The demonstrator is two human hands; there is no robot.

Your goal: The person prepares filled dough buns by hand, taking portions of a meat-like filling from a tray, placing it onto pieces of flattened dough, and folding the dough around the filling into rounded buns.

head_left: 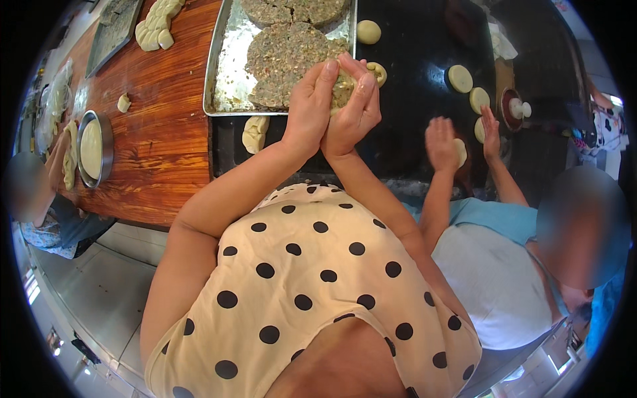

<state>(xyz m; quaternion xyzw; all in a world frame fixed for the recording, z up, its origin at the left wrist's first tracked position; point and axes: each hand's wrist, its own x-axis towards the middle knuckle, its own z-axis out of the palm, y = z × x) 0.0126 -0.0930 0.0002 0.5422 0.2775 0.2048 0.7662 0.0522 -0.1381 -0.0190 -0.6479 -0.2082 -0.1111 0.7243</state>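
Observation:
My left hand (310, 103) and my right hand (356, 113) are cupped together over the near right corner of a metal tray (210, 99). Between them they close around a piece of dough with a speckled meat-like filling (342, 91), largely covered by my fingers and palms. The tray holds big rounded slabs of the same chopped filling (282, 63). Just beyond my right fingers lies another dough piece with filling showing (377, 73). A pale round dough ball (369, 32) rests farther off, right of the tray. An uneven dough lump (255, 134) sits at the tray's near edge.
To my right a co-worker's hands (441, 142) work by flat dough rounds (460, 78) on the black surface. A red-brown lidded pot (514, 109) stands beyond. Leftward, the wooden table (159, 132) bears a metal bowl (106, 149), dough pieces (158, 25) and another tray (109, 33).

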